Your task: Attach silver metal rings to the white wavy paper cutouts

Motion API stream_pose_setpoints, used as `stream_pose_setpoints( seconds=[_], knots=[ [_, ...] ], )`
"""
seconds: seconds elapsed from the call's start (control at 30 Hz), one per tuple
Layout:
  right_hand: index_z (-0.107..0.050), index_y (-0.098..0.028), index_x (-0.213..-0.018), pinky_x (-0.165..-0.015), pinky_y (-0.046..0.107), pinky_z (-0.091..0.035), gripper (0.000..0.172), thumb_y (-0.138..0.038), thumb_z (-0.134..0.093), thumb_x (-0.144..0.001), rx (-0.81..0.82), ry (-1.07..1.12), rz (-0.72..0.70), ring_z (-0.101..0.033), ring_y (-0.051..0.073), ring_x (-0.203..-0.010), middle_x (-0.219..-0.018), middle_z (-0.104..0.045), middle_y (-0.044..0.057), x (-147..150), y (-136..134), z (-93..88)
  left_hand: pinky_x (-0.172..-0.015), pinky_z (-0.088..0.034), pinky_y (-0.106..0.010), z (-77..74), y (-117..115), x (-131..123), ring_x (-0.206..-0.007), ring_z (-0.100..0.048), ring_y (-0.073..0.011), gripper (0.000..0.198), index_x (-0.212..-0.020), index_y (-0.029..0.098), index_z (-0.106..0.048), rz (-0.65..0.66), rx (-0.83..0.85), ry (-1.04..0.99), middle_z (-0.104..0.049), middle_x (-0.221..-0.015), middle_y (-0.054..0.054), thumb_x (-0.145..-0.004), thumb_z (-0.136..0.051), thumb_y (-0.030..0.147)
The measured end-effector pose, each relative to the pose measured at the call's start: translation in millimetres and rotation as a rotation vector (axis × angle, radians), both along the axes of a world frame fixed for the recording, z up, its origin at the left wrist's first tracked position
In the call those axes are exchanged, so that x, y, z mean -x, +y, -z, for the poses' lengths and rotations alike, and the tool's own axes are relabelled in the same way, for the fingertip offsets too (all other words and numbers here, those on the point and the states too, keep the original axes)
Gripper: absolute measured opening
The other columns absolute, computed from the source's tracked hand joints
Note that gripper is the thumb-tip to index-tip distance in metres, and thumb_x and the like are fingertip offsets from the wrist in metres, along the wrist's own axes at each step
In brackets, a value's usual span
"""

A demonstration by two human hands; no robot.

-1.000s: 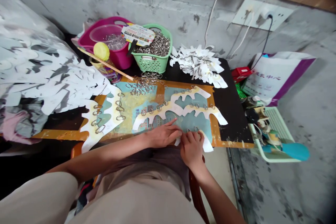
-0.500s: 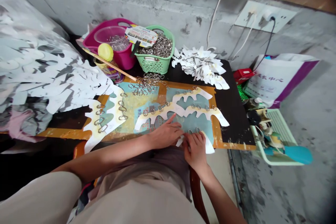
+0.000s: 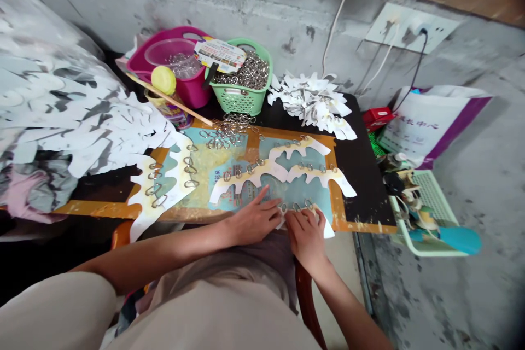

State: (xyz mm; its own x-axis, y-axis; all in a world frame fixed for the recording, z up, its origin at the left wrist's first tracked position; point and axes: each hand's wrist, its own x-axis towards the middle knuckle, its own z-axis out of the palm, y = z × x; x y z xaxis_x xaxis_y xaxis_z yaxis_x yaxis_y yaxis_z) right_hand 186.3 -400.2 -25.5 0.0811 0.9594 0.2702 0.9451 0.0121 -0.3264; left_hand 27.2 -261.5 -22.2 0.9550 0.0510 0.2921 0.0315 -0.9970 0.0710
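My left hand rests on the printed board, index finger stretched out, its other fingertips by the end of a white paper strip. My right hand presses and grips that strip, with small metal rings along its top edge. Its lower part is hidden under my fingers. Other scalloped paper strips with rings on them lie farther up the board. A tangled heap of metal rings sits at the board's far edge.
A green basket of rings and a pink tub stand behind the board. Paper offcuts lie on the black table, and a large paper pile lies at left. A plastic tray of oddments sits at right.
The view has shifted slightly. My hands have drawn a little apart, and the rings on the strip now show more clearly between them.
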Motion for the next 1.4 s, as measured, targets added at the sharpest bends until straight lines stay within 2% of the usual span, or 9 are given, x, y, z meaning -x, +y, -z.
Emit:
stream_pose_setpoints(
  seconds=[0.1, 0.27, 0.37, 0.47, 0.63, 0.8, 1.0, 1.23, 1.4],
  knots=[
    [-0.065, -0.026, -0.112, -0.106, 0.052, -0.028, 0.02, -0.021, -0.054, -0.097, -0.016, 0.16, -0.025, -0.055, 0.027, -0.108, -0.107, -0.07, 0.005, -10.7, -0.7, -13.5, -0.12, -0.009, -0.061, -2.3, -6.0, 5.1, -0.127, -0.05, -0.0265, 0.021, -0.108, 0.013, -0.064, -0.034, 0.059, 0.025, -0.069, -0.106, -0.012, -0.091, -0.052, 0.017],
    [-0.068, -0.021, -0.107, -0.088, 0.04, -0.047, 0.018, -0.026, -0.055, -0.095, -0.196, 0.314, 0.153, -0.056, 0.026, -0.102, -0.108, -0.064, 0.01, -27.5, 16.5, -20.4, -0.117, -0.008, -0.064, -12.2, -9.9, 8.7, -0.132, -0.044, -0.0306, 0.029, -0.114, 0.015, -0.065, -0.118, 0.156, 0.02, -0.062, -0.123, -0.016, -0.09, -0.052, 0.025],
    [-0.068, -0.019, -0.1, -0.093, 0.045, -0.042, 0.013, -0.024, -0.064, -0.088, -0.023, 0.176, 0.045, -0.049, 0.031, -0.109, -0.116, -0.06, 0.012, -26.1, 29.0, -13.7, -0.114, -0.009, -0.068, -15.8, -12.3, 11.1, -0.131, -0.043, -0.033, 0.03, -0.114, 0.016, -0.065, -0.166, 0.213, 0.029, -0.057, -0.127, -0.016, -0.089, -0.053, 0.026],
    [-0.064, -0.018, -0.088, -0.091, 0.044, -0.041, 0.005, -0.018, -0.067, -0.084, 0.144, 0.177, -0.025, -0.051, 0.029, -0.104, -0.099, -0.064, 0.007, -22.6, 37.3, -11.8, -0.113, -0.013, -0.068, -15.2, -11.0, 12.6, -0.128, -0.046, -0.0312, 0.021, -0.105, 0.02, -0.066, -0.209, 0.346, -0.032, -0.057, -0.125, -0.013, -0.09, -0.052, 0.023],
    [-0.061, -0.02, -0.08, -0.083, 0.036, -0.042, 0.008, -0.019, -0.065, -0.087, 0.195, 0.347, -0.075, -0.057, 0.022, -0.089, -0.081, -0.064, 0.002, -21.1, 43.8, -34.0, -0.103, -0.038, -0.053, -22.8, 8.3, 7.1, -0.108, -0.056, -0.0278, 0.031, -0.111, 0.017, -0.06, -0.382, 0.618, -0.167, -0.061, -0.112, -0.012, -0.085, -0.064, 0.033],
    [-0.063, -0.021, -0.088, -0.074, 0.03, -0.046, 0.014, -0.034, -0.061, -0.091, 0.221, 0.588, -0.145, -0.059, 0.02, -0.084, -0.083, -0.063, 0.002, -24.9, 50.8, -69.5, -0.065, -0.046, -0.025, -51.6, 36.3, 5.4, -0.066, -0.059, -0.0153, 0.029, -0.081, 0.017, -0.068, -0.027, 1.021, 0.017, -0.065, -0.071, -0.003, -0.094, -0.052, 0.037],
    [-0.052, -0.021, -0.063, -0.078, 0.036, -0.047, 0.048, -0.062, -0.058, -0.088, 0.288, 0.99, -0.478, -0.056, 0.02, -0.08, -0.07, -0.058, 0.001, -10.0, 59.1, -84.0, -0.051, -0.041, -0.024, -74.3, 30.5, 22.4, -0.055, -0.054, -0.0145, 0.042, -0.069, 0.017, -0.069, 0.123, 1.586, 0.061, -0.062, -0.059, -0.004, -0.087, -0.059, 0.054],
    [-0.05, -0.021, -0.062, -0.08, 0.042, -0.049, 0.051, -0.067, -0.063, -0.082, 0.119, 1.276, -0.347, -0.057, 0.023, -0.079, -0.068, -0.056, 0.003, 17.7, 62.0, -53.1, -0.048, -0.035, -0.022, -58.8, 21.6, 30.2, -0.048, -0.039, -0.0085, 0.047, -0.062, 0.016, -0.063, -0.041, 1.797, -0.124, -0.047, -0.052, 0.002, -0.076, -0.069, 0.06],
    [-0.059, -0.021, -0.073, -0.077, 0.037, -0.049, 0.027, -0.042, -0.066, -0.089, -0.059, 1.218, -0.171, -0.057, 0.022, -0.086, -0.083, -0.058, 0.005, 15.2, 60.9, -48.3, -0.064, -0.054, -0.029, -39.4, 24.2, 35.1, -0.074, -0.066, -0.0189, 0.063, -0.097, 0.017, -0.066, -0.259, 2.136, -0.495, -0.068, -0.091, -0.009, -0.058, -0.082, 0.063]
  ],
)
